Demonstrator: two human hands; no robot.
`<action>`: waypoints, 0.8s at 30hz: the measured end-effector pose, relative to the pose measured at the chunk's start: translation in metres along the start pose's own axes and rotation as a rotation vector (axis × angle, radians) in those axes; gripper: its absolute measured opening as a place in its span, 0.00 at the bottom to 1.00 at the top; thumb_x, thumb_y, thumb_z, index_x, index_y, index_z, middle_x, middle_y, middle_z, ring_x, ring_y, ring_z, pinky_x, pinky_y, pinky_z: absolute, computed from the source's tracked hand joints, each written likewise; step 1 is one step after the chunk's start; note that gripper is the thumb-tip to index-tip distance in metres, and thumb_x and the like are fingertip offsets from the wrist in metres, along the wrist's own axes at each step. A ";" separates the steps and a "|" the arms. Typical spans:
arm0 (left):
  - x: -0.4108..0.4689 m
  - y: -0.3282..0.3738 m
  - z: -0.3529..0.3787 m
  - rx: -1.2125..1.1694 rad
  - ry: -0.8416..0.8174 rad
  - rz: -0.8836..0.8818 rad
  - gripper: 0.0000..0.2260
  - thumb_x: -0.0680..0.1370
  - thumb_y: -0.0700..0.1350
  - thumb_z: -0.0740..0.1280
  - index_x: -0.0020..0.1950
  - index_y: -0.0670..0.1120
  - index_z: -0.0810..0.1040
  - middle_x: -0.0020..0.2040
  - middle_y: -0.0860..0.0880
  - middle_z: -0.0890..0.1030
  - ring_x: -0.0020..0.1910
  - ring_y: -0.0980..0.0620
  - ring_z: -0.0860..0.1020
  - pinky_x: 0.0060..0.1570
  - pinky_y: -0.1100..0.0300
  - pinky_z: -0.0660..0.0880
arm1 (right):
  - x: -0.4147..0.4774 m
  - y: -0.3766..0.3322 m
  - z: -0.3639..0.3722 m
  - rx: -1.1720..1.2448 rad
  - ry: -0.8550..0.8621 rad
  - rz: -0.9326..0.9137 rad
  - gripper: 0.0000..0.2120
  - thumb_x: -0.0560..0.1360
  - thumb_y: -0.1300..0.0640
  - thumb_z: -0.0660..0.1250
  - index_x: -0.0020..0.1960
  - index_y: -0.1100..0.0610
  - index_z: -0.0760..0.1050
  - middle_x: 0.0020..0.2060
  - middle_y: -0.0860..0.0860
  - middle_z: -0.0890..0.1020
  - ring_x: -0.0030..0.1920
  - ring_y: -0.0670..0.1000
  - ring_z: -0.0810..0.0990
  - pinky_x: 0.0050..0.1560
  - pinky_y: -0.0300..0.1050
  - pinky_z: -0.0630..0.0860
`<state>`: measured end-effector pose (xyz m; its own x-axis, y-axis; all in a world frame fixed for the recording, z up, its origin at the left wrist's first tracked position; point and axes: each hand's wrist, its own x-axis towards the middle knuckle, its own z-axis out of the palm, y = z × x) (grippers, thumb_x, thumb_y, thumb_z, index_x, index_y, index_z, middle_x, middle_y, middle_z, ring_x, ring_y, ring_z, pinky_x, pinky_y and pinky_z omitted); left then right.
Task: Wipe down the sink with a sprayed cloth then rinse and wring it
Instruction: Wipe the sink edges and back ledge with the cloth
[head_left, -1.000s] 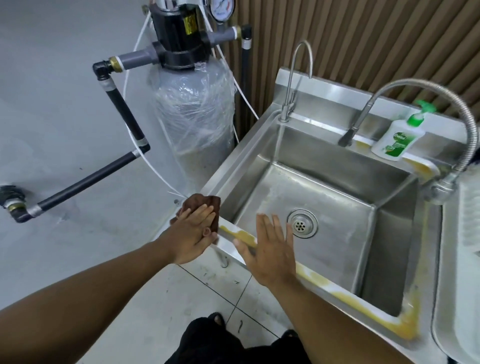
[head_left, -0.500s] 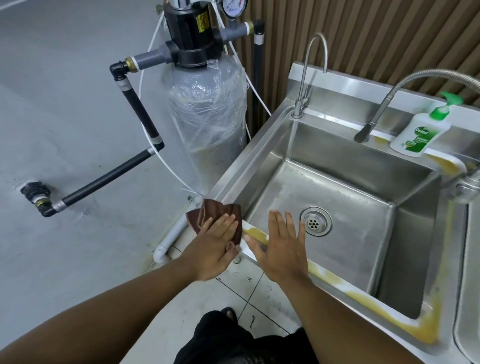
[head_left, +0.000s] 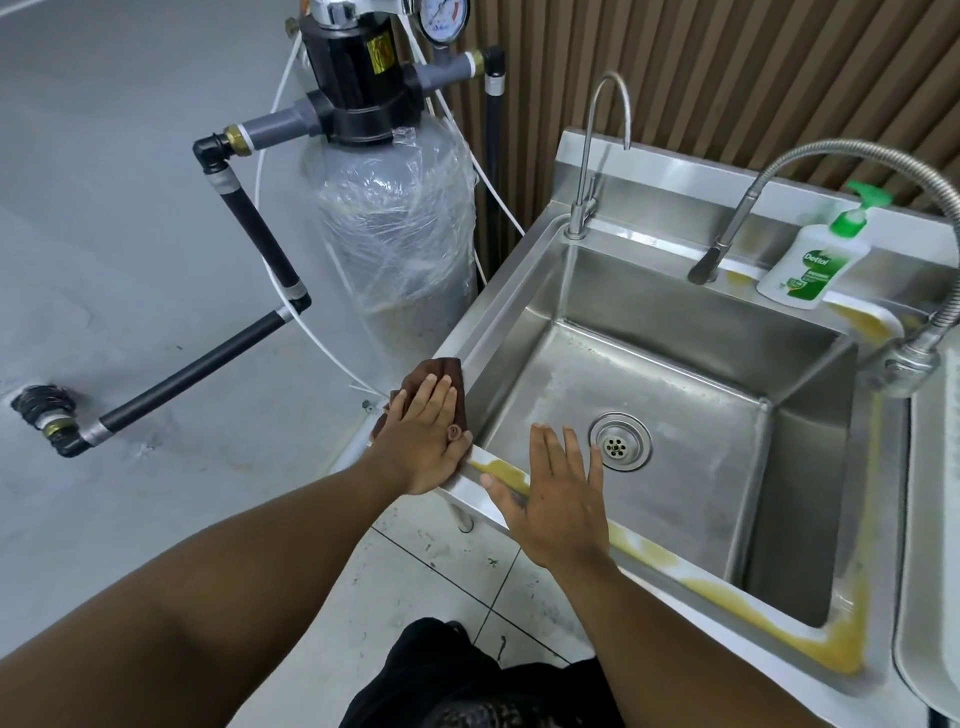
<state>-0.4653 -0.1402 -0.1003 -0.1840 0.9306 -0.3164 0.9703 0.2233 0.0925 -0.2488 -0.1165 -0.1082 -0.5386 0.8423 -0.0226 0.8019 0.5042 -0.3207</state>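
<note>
Brown cloth (head_left: 435, 375) lies under flat left grip (head_left: 423, 434), right grip (head_left: 558, 496) spread; bottle (head_left: 810, 265) reads Dettol.

cloth (head_left: 435, 372) mostly under left hand (head_left: 423, 439), gauge (head_left: 442, 20) cropped

Left hand (head_left: 423, 439): palm down, my fingers straight and close together, pointing away from me. Right hand (head_left: 558, 499): just right of those fingers, not touching them. It is palm down, fingers straight and slightly spread, thumb out leftward. Left forearm (head_left: 234, 571) and right forearm (head_left: 649, 623) are bare, extended forward and converging.
</note>
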 end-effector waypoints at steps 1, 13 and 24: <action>-0.003 0.001 0.002 -0.014 0.005 0.002 0.34 0.82 0.63 0.41 0.83 0.45 0.44 0.83 0.49 0.43 0.81 0.52 0.37 0.78 0.46 0.38 | -0.001 0.000 0.000 -0.004 -0.002 -0.001 0.45 0.76 0.25 0.42 0.80 0.56 0.55 0.79 0.52 0.61 0.80 0.55 0.50 0.77 0.59 0.41; -0.066 0.004 0.024 -0.137 0.104 0.096 0.43 0.78 0.69 0.33 0.80 0.43 0.61 0.80 0.46 0.61 0.80 0.49 0.54 0.79 0.47 0.47 | 0.000 -0.001 -0.001 0.000 -0.012 0.007 0.47 0.74 0.24 0.39 0.81 0.56 0.55 0.79 0.51 0.60 0.80 0.55 0.50 0.78 0.60 0.42; -0.008 -0.020 -0.012 -0.024 -0.024 0.121 0.30 0.85 0.59 0.46 0.83 0.46 0.46 0.83 0.51 0.43 0.80 0.54 0.36 0.77 0.52 0.36 | -0.001 -0.001 -0.004 -0.008 -0.023 0.018 0.46 0.75 0.24 0.38 0.81 0.55 0.52 0.80 0.51 0.58 0.80 0.54 0.48 0.78 0.59 0.40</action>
<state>-0.4851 -0.1486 -0.0887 -0.0616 0.9440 -0.3242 0.9811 0.1169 0.1540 -0.2482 -0.1167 -0.1046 -0.5300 0.8466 -0.0496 0.8134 0.4909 -0.3122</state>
